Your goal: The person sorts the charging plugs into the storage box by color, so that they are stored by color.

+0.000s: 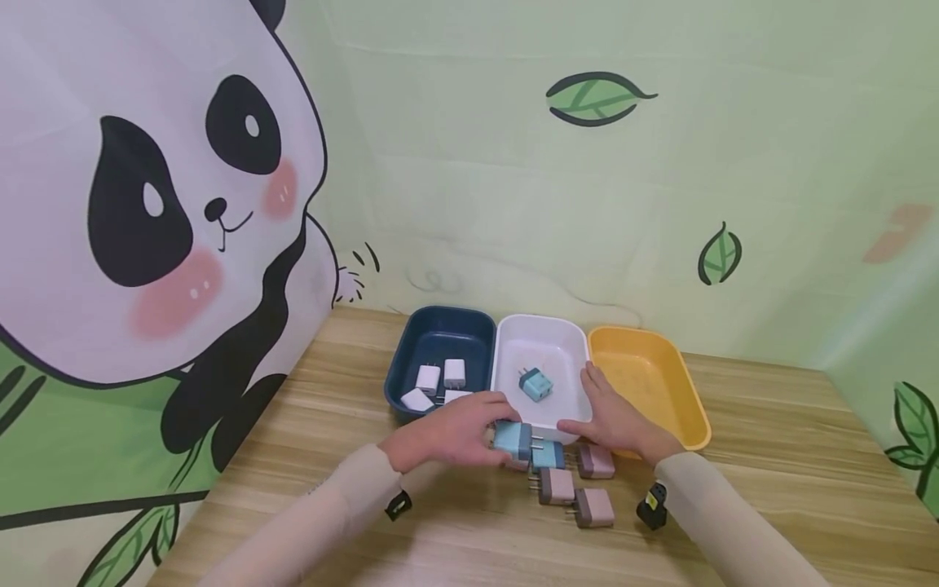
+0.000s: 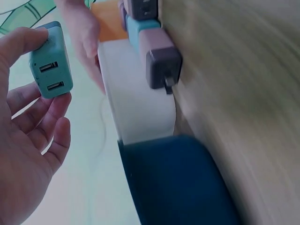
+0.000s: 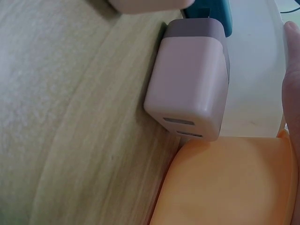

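My left hand (image 1: 460,428) pinches a teal USB wall charger (image 1: 509,440) between thumb and fingers, in front of the white bin (image 1: 513,350). Its two USB ports face the left wrist camera, where the charger (image 2: 51,70) shows close up. My right hand (image 1: 614,414) lies at the white bin's right front rim, fingers extended, holding nothing. Another teal charger (image 1: 536,386) lies inside the white bin. On the table before it stand a blue charger (image 1: 547,456) and several pink chargers (image 1: 557,487); one pink charger is partly hidden under the left hand.
A navy bin (image 1: 397,371) with several white chargers (image 1: 454,372) stands left of the white bin. The yellow bin (image 1: 689,399) adjoins it on the right, partly behind my right hand. A printed fabric backdrop (image 1: 477,179) rises behind the wooden table (image 1: 778,456).
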A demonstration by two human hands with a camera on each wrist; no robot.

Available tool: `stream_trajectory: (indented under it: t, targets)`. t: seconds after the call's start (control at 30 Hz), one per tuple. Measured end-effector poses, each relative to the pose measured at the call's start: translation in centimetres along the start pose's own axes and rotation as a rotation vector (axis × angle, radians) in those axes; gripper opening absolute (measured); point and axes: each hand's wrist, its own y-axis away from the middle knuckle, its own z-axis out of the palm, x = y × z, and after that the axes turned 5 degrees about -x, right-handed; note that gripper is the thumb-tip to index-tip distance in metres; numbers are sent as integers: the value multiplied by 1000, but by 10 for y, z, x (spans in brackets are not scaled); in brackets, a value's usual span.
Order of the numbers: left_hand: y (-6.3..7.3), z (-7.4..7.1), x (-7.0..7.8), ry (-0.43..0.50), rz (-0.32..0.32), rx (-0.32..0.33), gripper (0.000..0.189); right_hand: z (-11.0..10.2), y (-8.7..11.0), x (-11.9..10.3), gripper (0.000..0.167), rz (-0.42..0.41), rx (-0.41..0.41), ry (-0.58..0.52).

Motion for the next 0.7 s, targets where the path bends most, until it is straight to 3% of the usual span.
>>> stream_trajectory:
  t: [0.33, 0.7]
  targets:
    - [-9, -11, -13, 56, -103, 52, 42, -1, 0, 1, 116, 5, -5, 0]
    - [-30, -11, -25, -17, -164, 54, 47, -2, 1, -4, 112, -6, -13, -10]
